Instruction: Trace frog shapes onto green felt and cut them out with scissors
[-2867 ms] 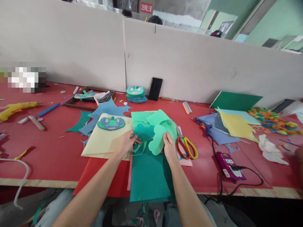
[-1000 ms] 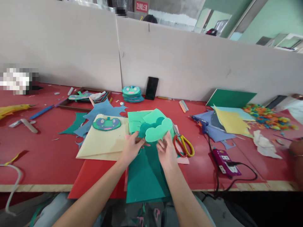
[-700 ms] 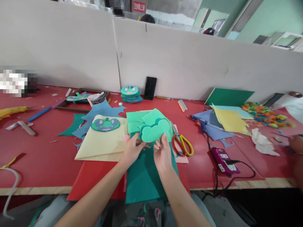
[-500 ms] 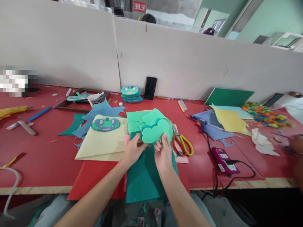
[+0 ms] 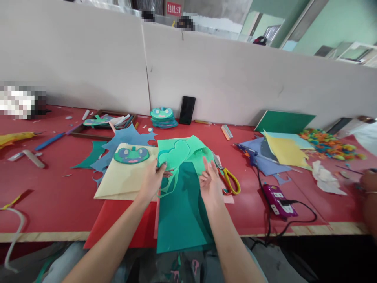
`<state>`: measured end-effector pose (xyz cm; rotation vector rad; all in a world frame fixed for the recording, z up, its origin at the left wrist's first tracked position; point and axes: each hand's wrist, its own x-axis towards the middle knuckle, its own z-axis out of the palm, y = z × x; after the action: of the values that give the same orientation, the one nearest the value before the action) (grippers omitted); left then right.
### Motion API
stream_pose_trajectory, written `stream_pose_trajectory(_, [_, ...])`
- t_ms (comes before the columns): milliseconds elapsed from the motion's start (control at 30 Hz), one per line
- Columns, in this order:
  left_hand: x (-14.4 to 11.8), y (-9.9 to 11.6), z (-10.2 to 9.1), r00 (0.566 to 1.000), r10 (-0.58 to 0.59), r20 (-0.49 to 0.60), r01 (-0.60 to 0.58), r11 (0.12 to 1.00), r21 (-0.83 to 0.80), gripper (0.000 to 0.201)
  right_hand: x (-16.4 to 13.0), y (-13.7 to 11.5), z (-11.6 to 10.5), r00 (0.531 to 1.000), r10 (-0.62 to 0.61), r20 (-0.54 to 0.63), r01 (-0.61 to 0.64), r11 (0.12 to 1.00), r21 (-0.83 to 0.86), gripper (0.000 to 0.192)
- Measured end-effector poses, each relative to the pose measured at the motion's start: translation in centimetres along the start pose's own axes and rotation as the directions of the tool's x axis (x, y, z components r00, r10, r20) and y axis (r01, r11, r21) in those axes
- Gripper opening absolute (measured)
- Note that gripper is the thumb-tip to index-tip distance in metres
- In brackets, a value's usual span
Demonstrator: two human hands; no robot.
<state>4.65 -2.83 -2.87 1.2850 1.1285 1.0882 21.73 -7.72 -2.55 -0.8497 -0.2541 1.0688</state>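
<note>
In my left hand point(image 5: 153, 177) is a light green cloud-shaped cutout point(image 5: 178, 153) with a darker green edge behind it, pinched between thumb and fingers. Thin light green strips point(image 5: 169, 192) hang in loops beside that hand. My right hand point(image 5: 211, 182) is apart from the cutout, index finger raised and the others loosely bent, with nothing visible in it. Light green sheets point(image 5: 198, 143) lie behind it, over a dark green sheet point(image 5: 184, 212). Scissors point(image 5: 232, 181) with red and yellow handles lie just right of my right hand, partly covered by it.
A finished frog face point(image 5: 131, 155) lies on cream sheets point(image 5: 126, 184) at left. Behind are a stack of frog faces point(image 5: 163, 118) and a phone point(image 5: 187, 110). At right are a glue gun point(image 5: 251, 155), its cable, and a purple power strip point(image 5: 279, 200). Another person's hand point(image 5: 369, 181) shows far right.
My left hand has moved left with the cutout. My right hand has let go of it and drawn right, its index finger now raised. Loops of green strip now show by the left hand.
</note>
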Motion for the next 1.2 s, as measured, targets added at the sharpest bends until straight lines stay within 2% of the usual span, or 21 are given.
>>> stream_pose_trajectory(100, [0.3,0.5,-0.7,0.999,0.02,-0.029,-0.02,1.0,-0.001,0.019,0.7,-0.7,-0.5,0.999,0.041,-0.029,-0.038,0.993,0.112,0.031])
stream_pose_trajectory(200, [0.4,0.8,-0.8,1.0,0.026,-0.01,-0.026,1.0,-0.008,0.02,1.0,-0.8,-0.7,0.996,0.046,-0.072,-0.035,0.988,0.151,0.036])
stream_pose_trajectory(433, [0.3,1.2,-0.9,1.0,0.024,-0.019,-0.024,1.0,-0.013,0.017,1.4,-0.9,-1.1,0.995,-0.07,-0.072,0.071,0.997,0.022,0.039])
stream_pose_trajectory(633, [0.3,1.3,-1.0,0.999,0.032,-0.013,-0.032,0.999,-0.015,0.019,1.6,-1.6,-1.1,0.969,-0.193,-0.152,0.174,0.976,-0.129,0.038])
stream_pose_trajectory(867, [0.3,1.3,-1.2,1.0,0.031,-0.002,-0.031,0.999,-0.034,0.022,2.0,-1.8,-1.7,0.95,-0.213,-0.228,0.184,0.973,-0.139,0.04])
stream_pose_trajectory(1067, [0.3,1.7,-1.4,1.0,0.015,0.007,-0.014,0.999,-0.029,0.025,2.0,-1.9,-1.8,0.963,-0.204,-0.174,0.163,0.961,-0.225,0.03])
stream_pose_trajectory(1200, [0.1,2.2,-1.4,0.998,0.0,0.068,0.0,1.0,-0.008,0.024,1.6,-2.0,-1.1,0.957,-0.285,-0.048,0.24,0.876,-0.418,0.037])
